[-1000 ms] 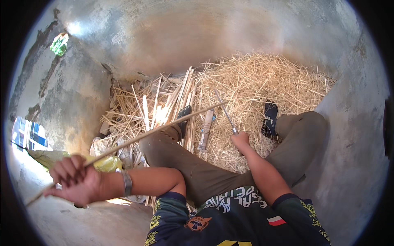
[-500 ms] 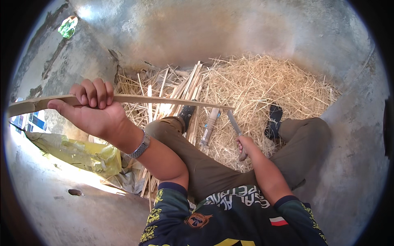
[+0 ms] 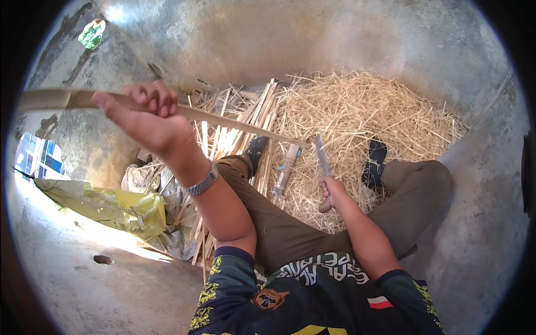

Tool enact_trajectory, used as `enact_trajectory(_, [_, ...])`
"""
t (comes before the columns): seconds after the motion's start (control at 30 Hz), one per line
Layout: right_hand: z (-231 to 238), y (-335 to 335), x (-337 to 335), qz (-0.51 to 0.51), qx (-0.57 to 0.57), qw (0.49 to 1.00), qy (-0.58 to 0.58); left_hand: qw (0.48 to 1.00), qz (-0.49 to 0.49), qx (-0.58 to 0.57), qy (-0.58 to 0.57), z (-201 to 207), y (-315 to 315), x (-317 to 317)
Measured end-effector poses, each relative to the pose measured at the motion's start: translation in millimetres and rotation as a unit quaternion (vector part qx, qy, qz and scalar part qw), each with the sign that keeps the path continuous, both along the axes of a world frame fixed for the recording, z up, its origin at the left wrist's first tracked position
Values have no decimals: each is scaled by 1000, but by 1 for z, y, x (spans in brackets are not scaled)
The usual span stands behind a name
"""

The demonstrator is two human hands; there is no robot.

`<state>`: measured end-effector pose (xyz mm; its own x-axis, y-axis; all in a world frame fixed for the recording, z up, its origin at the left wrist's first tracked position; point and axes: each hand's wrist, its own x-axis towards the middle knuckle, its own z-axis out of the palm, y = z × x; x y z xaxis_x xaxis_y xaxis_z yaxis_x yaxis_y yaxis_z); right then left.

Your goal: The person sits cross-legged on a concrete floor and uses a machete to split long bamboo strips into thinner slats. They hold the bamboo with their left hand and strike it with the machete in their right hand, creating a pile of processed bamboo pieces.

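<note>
Raised at the left, my left hand (image 3: 153,125) is closed around a long, flat bamboo strip (image 3: 229,122). The strip slants down to the right, and its far tip ends just short of the blade. My right hand (image 3: 333,192) grips the handle of a knife (image 3: 323,158), low between my legs, with the blade pointing up and away. Blade and strip look apart. Between my left foot and the knife lies a short brownish cylindrical piece (image 3: 286,169), whose kind I cannot make out.
A heap of pale shavings (image 3: 385,114) spreads in front of me. Cut strips (image 3: 268,106) lie beside it to the left. A yellowish plastic sack (image 3: 128,212) is at the left. My socked feet (image 3: 376,162) rest among the shavings, and a concrete wall (image 3: 312,39) stands behind.
My left hand has risen and shifted right, tilting the strip more steeply. Its tip has moved slightly left, away from the knife. The knife has turned more upright and moved up a little.
</note>
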<state>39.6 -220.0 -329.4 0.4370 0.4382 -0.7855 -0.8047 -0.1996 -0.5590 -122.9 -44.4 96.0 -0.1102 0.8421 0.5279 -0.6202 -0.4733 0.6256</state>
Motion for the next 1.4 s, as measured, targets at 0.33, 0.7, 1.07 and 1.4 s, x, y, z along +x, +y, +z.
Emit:
enact_trajectory(0.33, [111, 14, -60, 75, 148, 954, -249, 979, -169, 51, 98, -59, 51, 71])
enact_trajectory(0.7, [117, 14, -60, 192, -3, 879, -436, 985, -144, -20, 92, -68, 47, 80])
enact_trajectory(1.07, [103, 21, -52, 195, -20, 904, -379, 983, -174, -17, 61, -82, 34, 87])
enact_trajectory(1.4, [78, 28, -53, 170, 18, 931, -324, 930, -355, 45, 78, -89, 65, 71])
